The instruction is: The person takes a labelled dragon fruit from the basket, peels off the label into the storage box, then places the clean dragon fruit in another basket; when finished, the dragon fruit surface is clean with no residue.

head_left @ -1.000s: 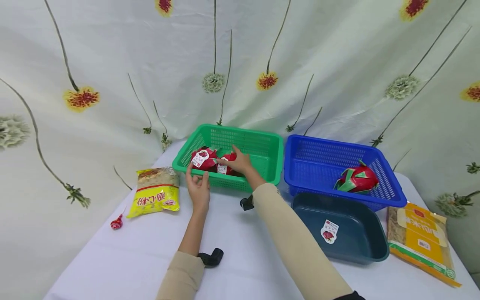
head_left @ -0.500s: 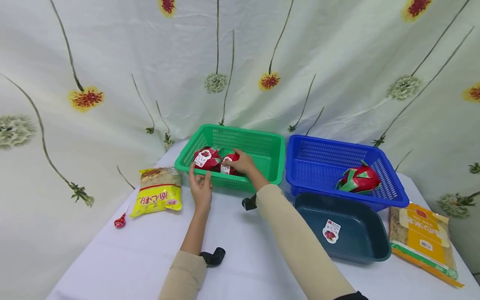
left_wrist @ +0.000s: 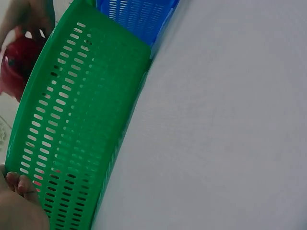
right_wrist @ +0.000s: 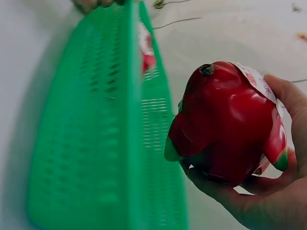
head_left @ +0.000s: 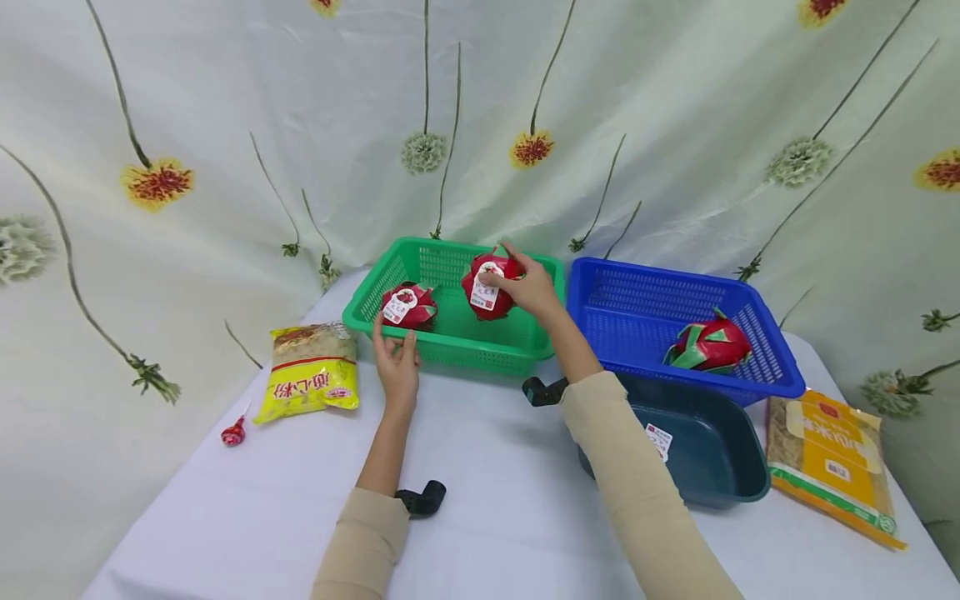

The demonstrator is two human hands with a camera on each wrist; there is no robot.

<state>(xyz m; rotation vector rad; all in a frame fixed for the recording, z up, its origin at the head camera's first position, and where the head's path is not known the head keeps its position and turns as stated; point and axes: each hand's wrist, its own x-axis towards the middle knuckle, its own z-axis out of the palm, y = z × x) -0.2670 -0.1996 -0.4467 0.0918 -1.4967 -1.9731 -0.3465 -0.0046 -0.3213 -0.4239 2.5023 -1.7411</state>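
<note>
In the head view, my right hand [head_left: 531, 287] holds a red dragon fruit [head_left: 512, 268] with a white label above the right half of the green basket [head_left: 480, 357]. Fingers and thumb wrap round the fruit in the right wrist view, its glossy red skin [right_wrist: 225, 120] and green-tipped scales showing. At the basket's near left rim is my left hand [head_left: 397, 375], its fingers gripping the edge. A second labelled dragon fruit [head_left: 420, 315] lies inside at the left, close to those fingers. The left wrist view shows that hand [left_wrist: 21, 206] only in part.
To the right stands a blue basket [head_left: 622, 346] with another dragon fruit [head_left: 712, 343]. A dark teal tray [head_left: 712, 450] holding a label lies before it, partly behind my right sleeve. A yellow food bag [head_left: 311, 379], a lollipop [head_left: 233, 432] and an orange bag [head_left: 832, 458] flank them.
My right hand has taken hold of the right dragon fruit and lifted it up and to the right. The left hand stays at the basket rim.
</note>
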